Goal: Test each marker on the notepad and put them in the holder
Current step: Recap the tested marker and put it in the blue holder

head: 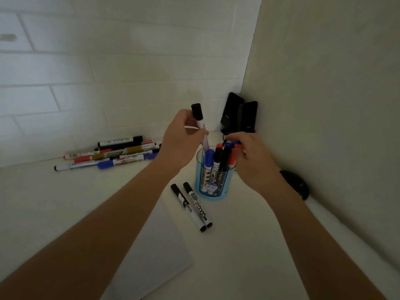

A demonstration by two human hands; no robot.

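Observation:
A clear blue holder (213,187) stands on the white desk with several capped markers (218,159) upright in it. My left hand (181,137) pinches a black-capped white marker (200,122), cap up, its lower end dipping into the holder's left side. On the right of the rim, my right hand (251,156) curls its fingers round the tops of the red and blue markers. Two black-capped markers (192,206) lie side by side in front of the holder. A white notepad (151,252) lies below my left forearm.
A pile of several markers (112,154) lies at the back left against the tiled wall. Two black speakers (240,113) stand in the corner. A black mouse (296,185) sits by the right wall.

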